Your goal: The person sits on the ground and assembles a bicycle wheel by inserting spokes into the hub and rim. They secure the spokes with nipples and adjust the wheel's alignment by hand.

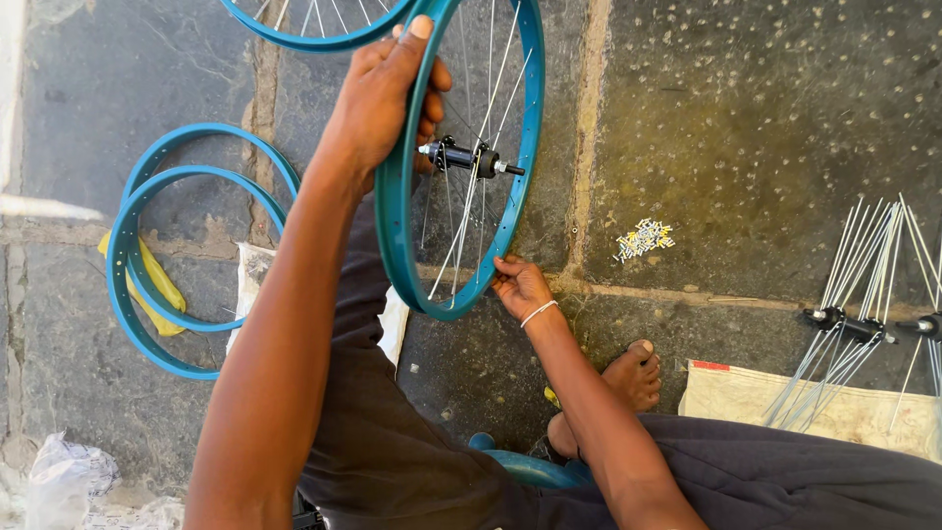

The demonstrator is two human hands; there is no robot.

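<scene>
The teal rim [397,211] stands nearly edge-on, its long axis running twelve to six, hub [461,157] at centre. The left hand [388,98] grips it at eleven o'clock, fingers wrapped around the edge. The right hand [520,287] is at five o'clock, fingertips pinched against the rim's lower edge, nearer the spoke [456,240] ends.

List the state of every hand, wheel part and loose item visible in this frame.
Left hand: gripping the rim's top.
Right hand: fingers on the rim's lower edge.
Teal wheel rim: held upright, partly spoked.
Hub: inside the rim, on spokes.
Two bare teal rims: stacked flat on the floor.
Spoke nipples: small loose pile.
Spoked hubs: lying unlaced, right.
</scene>
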